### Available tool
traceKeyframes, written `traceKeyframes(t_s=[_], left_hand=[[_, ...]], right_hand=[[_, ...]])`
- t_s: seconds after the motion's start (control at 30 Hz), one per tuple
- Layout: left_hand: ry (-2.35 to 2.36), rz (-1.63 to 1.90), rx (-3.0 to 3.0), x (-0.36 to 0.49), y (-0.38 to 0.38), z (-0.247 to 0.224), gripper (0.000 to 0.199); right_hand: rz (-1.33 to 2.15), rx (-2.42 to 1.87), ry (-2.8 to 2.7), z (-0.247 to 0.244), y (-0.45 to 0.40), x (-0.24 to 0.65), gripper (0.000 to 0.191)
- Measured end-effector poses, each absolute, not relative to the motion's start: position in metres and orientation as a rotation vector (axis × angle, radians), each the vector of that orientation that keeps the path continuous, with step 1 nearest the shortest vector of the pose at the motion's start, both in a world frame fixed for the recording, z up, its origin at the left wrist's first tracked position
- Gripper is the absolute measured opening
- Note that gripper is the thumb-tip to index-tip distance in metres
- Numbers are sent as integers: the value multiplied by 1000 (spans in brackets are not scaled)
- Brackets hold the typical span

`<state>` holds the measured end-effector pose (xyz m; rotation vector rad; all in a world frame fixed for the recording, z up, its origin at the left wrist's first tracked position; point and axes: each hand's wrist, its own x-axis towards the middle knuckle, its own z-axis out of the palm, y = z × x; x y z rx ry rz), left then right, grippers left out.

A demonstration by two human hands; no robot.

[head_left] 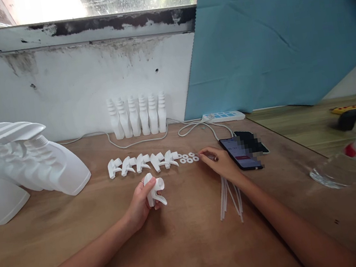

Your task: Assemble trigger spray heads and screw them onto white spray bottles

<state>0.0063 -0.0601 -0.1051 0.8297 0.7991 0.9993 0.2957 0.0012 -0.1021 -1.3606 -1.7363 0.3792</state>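
My left hand grips a white trigger spray head, its round collar facing right and its trigger pointing down. Behind it, several more spray heads lie in a row on the wooden table. At the right end of that row is a small group of white ring washers. My right hand reaches to the right edge of these washers, thumb and fingertips closed together. Whether a washer is between them cannot be made out. Thin white dip tubes lie under and below my right wrist.
Several small white bottles stand against the wall. Large white bottles lie stacked at left. To the right are a phone, a dark device beside it, a power strip with cables, and a clear plastic bottle on its side.
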Motion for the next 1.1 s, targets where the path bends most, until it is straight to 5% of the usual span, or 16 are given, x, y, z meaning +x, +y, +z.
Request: traceKeyframes(t_s=[1.1], left_hand=[[787, 1004, 835, 7, -61, -104, 33]], right_hand=[[522, -1217, -1862, -111, 2, 281, 21]])
